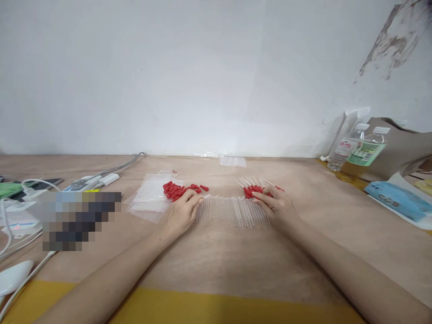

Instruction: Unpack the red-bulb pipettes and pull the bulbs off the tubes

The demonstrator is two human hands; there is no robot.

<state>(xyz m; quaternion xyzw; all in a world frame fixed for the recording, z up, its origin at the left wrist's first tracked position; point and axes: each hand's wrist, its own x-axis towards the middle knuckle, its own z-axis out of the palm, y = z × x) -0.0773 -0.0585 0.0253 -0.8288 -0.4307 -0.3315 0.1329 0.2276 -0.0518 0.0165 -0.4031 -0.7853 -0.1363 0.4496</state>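
Note:
A row of several clear glass tubes [232,210] lies side by side on the brown table [216,256]. My left hand [180,211] rests at the row's left end, fingers flat and together against the tubes. My right hand [276,204] lies at the right end, fingers stretched over the tubes. A pile of red rubber caps [175,190] sits just beyond my left hand. Several tubes with red caps [254,189] fan out behind my right hand.
Clear plastic bags [151,198] lie left of the caps, another [232,161] by the wall. Cables and a power strip [91,182] crowd the left edge. Two bottles [362,153], a brown bag [405,148] and a blue pack [394,198] stand at right.

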